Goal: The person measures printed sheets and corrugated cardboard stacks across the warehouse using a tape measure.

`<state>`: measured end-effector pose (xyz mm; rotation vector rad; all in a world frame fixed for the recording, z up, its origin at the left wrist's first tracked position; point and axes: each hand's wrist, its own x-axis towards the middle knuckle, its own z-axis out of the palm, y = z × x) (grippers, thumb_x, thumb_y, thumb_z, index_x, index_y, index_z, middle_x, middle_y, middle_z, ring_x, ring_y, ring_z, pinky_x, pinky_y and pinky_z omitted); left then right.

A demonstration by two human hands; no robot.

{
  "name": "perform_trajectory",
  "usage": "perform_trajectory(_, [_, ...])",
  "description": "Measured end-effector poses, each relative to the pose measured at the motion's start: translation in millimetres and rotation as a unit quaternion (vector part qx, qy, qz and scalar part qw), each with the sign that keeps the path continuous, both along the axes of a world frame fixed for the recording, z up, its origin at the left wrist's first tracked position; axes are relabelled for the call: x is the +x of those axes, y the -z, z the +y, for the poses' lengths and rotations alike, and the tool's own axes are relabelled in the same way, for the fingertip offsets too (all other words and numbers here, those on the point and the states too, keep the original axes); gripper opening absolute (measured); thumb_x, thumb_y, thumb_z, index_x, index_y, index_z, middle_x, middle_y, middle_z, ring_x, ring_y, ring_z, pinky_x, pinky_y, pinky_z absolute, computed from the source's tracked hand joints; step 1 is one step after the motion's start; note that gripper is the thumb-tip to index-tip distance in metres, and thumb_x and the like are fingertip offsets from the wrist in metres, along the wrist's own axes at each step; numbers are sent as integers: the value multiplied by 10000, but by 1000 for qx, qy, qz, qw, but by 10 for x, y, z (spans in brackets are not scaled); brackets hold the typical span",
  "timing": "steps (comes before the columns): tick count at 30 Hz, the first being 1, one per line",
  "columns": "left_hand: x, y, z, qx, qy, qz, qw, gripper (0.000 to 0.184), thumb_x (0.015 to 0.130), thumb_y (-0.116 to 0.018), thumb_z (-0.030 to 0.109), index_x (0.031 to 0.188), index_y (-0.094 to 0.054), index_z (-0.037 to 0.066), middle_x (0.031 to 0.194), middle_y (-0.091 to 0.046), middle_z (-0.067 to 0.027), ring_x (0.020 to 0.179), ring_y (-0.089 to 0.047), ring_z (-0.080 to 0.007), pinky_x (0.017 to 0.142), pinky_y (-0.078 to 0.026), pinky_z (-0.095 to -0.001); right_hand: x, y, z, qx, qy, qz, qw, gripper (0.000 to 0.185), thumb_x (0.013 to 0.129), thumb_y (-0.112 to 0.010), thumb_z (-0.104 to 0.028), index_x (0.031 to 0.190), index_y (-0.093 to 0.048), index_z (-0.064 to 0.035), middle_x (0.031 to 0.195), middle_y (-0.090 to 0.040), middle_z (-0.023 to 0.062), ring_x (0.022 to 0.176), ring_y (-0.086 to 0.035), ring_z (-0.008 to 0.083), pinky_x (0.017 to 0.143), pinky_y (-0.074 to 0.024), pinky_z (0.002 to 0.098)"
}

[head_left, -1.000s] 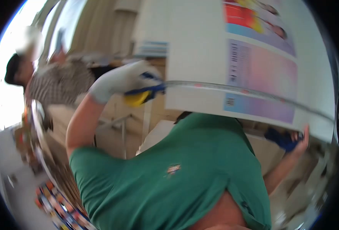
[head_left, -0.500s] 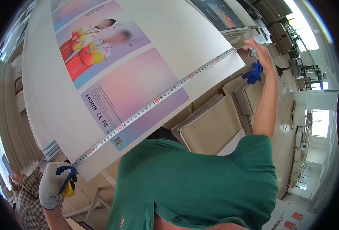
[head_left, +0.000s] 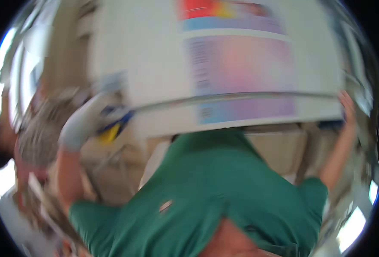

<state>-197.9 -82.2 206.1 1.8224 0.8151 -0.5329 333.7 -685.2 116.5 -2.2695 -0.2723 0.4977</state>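
A steel tape measure blade (head_left: 245, 97) stretches across a white printed sheet (head_left: 155, 81) with pastel panels. My left hand (head_left: 88, 120), in a white and blue work glove, is closed around the yellow tape measure case (head_left: 109, 133) beside the sheet's left edge. My right hand (head_left: 348, 107) is bare and sits at the sheet's right edge, where the blade ends. Blur hides whether its fingertips pinch the blade. A blue work glove (head_left: 331, 124) hangs by this hand, under the sheet's edge, and seems held in it.
To the left is another person (head_left: 48, 128) in a checked shirt and dark cap. Beneath the sheet's front edge stand stacked boards (head_left: 279, 147). More material lines the far right, smeared by motion.
My view has turned, so the sheet's front edge lies nearly level. My right hand has come up to the blade's end. The left still holds the tape measure case.
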Motion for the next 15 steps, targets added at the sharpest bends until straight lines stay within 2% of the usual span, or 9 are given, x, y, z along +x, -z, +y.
perform_trajectory(1, [-41,51,128,28,94,-40,994,293,867,-604,294,800,-654,13,629,-599,-22,557,-541,-89,515,-436,-257,627,412,-660,23,-3,-2,1000,522,883,-559,-261,1311,-436,12,1354,-435,108,1237,-411,188,1055,-287,314])
perform_trajectory(2, [-60,134,230,-52,108,-30,992,290,873,-594,290,860,-665,10,662,-621,-27,582,-558,-92,547,-454,-243,839,573,-780,50,-51,34,997,522,883,-559,-261,1311,-436,12,1354,-435,108,1237,-411,188,1055,-287,314])
perform_trajectory(4, [-232,358,429,-79,87,-3,993,293,876,-581,276,926,-665,0,726,-647,-60,630,-581,-99,591,-470,-250,1016,718,-890,57,-132,-24,989,512,951,-466,-286,1342,-371,30,1356,-408,102,1248,-374,182,1044,-283,295])
perform_trajectory(6, [-317,429,480,-85,57,-18,995,299,878,-576,273,946,-659,-6,743,-652,-70,650,-591,-104,607,-475,-253,967,664,-735,38,-135,-16,990,461,947,-483,-268,1301,-419,21,1281,-477,84,1182,-428,163,998,-327,290])
perform_trajectory(7, [-317,463,507,-111,76,-17,991,290,880,-565,241,984,-637,-21,750,-651,-72,660,-600,-110,609,-482,-249,921,615,-613,35,-142,-20,989,461,947,-483,-268,1301,-419,21,1281,-477,84,1182,-428,163,998,-327,290])
perform_trajectory(10, [-339,591,402,-171,113,-26,978,290,884,-544,178,1059,-591,-49,766,-649,-76,681,-619,-121,613,-495,-240,660,590,-541,174,-105,152,967,407,937,-510,-258,1252,-465,-4,1189,-539,59,1089,-486,137,945,-363,283])
perform_trajectory(15, [-293,493,352,-186,120,-48,974,330,876,-517,121,1157,-538,-52,811,-650,-93,702,-623,-151,658,-498,-259,386,309,-244,181,-69,180,964,364,924,-537,-237,1221,-497,-31,1142,-566,37,1027,-515,118,925,-375,278])
